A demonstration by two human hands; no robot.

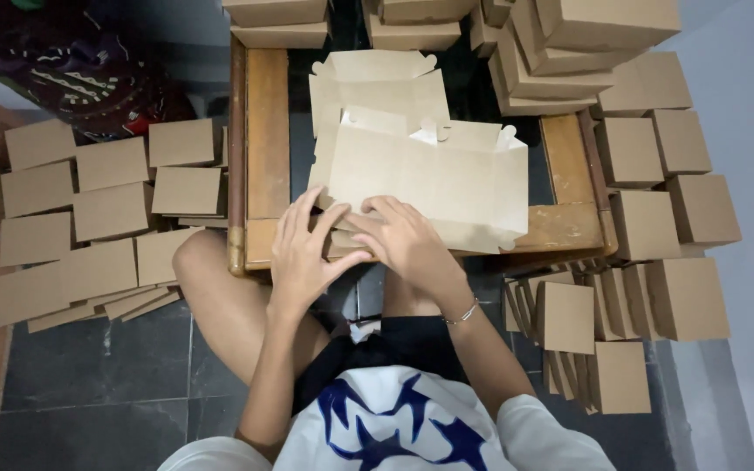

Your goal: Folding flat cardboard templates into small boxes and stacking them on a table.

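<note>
Head view, looking straight down at a seated person's lap and a low wooden bench (268, 131) with a dark centre panel.

Both hands sit together at the near edge of the bench, on the lower margin of a flat, unfolded cardboard box blank (434, 174). Left hand (305, 253): fingers spread, palm down, pressing on the near flap of the blank. Right hand (403, 240): fingers curled over the same flap edge, thumb side meeting the left hand; a thin bracelet (462, 312) shows at the wrist. Whether the right fingers pinch the flap or only press it, I cannot tell. Neither hand is closed around anything.

The blank lies open across the middle and right of the bench, with tabs and notches along its upper edge. A second blank (377, 83) lies under it, showing beyond its far edge.

Surroundings:
- Left, on the floor (89, 384): rows of flattened brown cardboard pieces (89, 209), overlapping like tiles, just beside the person's left knee.
- Right, on the floor: finished cube-shaped boxes (665, 201), some in a column, others tipped on edge in a row near the right leg.
- Far edge of the bench: stacks of folded boxes (560, 44), several high, leaning a little at the right.
- Top left: a dark patterned cloth (80, 78).
- Floor is dark tile with reddish tile at the left margin.

Person wears a white shirt with blue shapes and dark shorts.
</note>
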